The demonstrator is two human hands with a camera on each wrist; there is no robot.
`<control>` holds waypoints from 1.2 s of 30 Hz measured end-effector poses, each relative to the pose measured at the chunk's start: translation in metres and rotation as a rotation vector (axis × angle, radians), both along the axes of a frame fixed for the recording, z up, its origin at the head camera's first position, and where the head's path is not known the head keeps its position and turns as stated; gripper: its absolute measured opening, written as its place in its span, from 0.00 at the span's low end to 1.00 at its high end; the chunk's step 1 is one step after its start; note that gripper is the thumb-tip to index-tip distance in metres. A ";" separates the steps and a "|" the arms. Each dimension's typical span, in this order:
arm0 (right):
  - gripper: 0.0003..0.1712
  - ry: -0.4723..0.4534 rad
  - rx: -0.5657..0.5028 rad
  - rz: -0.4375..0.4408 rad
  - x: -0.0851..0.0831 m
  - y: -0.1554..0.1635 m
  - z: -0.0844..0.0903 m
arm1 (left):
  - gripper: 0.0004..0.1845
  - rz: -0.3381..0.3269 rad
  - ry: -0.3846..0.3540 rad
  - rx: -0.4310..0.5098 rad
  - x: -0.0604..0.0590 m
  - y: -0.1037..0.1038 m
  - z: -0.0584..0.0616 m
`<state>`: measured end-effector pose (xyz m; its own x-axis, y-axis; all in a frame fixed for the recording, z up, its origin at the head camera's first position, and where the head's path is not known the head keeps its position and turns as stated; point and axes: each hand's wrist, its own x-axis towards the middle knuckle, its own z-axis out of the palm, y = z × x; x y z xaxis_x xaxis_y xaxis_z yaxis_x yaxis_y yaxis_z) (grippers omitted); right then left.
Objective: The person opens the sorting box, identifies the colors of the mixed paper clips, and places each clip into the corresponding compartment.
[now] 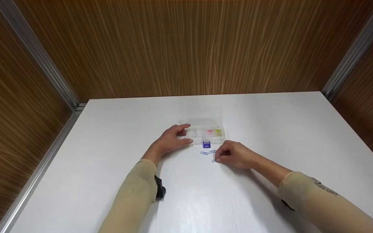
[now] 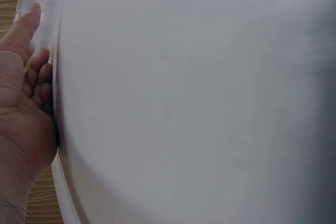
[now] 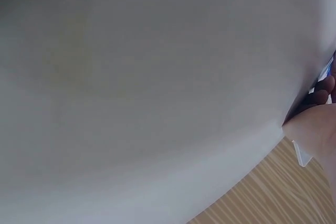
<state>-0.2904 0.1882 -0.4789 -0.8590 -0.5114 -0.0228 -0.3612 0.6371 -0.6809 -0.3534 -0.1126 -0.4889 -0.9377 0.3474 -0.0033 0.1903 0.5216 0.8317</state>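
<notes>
A clear plastic box (image 1: 197, 141) with compartments stands in the head view, its clear lid (image 1: 202, 114) raised behind it. My left hand (image 1: 173, 138) holds the box's left end, thumb at the front and index finger toward the back. A small purple-blue item (image 1: 207, 145) is at the box's front edge. In front of it lie two blue paper clips, one on the left (image 1: 204, 153) and another (image 1: 212, 151) nearer my right hand (image 1: 236, 155). My right thumb and fingertips pinch a third paper clip (image 1: 214, 160) at the white tabletop; the fingers partly hide it.
Small pink (image 1: 209, 132) and yellow (image 1: 218, 132) pieces are in the box's back compartments. The white table (image 1: 270, 123) meets a brown wood-grain wall (image 1: 186, 48) at the back. Similar panels with metal edging (image 1: 47, 61) flank it.
</notes>
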 end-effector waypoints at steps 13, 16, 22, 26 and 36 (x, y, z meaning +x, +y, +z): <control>0.03 -0.060 -0.013 -0.065 -0.004 0.000 0.003 | 0.36 -0.002 -0.003 -0.011 -0.002 -0.002 0.001; 0.01 -0.110 -0.039 -0.086 -0.005 0.000 0.003 | 0.37 0.004 -0.006 -0.016 -0.001 -0.003 0.000; 0.05 -0.186 -0.154 -0.114 -0.008 0.002 0.006 | 0.37 0.005 -0.021 -0.023 0.000 -0.003 -0.003; 0.04 -0.165 -0.202 -0.152 -0.011 0.004 0.011 | 0.37 -0.003 -0.011 -0.016 0.000 -0.003 -0.002; 0.05 -0.067 -0.227 -0.256 -0.026 0.005 0.026 | 0.36 0.000 -0.012 -0.032 0.002 0.000 0.004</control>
<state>-0.3165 0.1928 -0.4534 -0.9607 -0.2777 0.0065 -0.1591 0.5309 -0.8324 -0.3510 -0.1127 -0.4851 -0.9376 0.3469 -0.0256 0.1803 0.5477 0.8171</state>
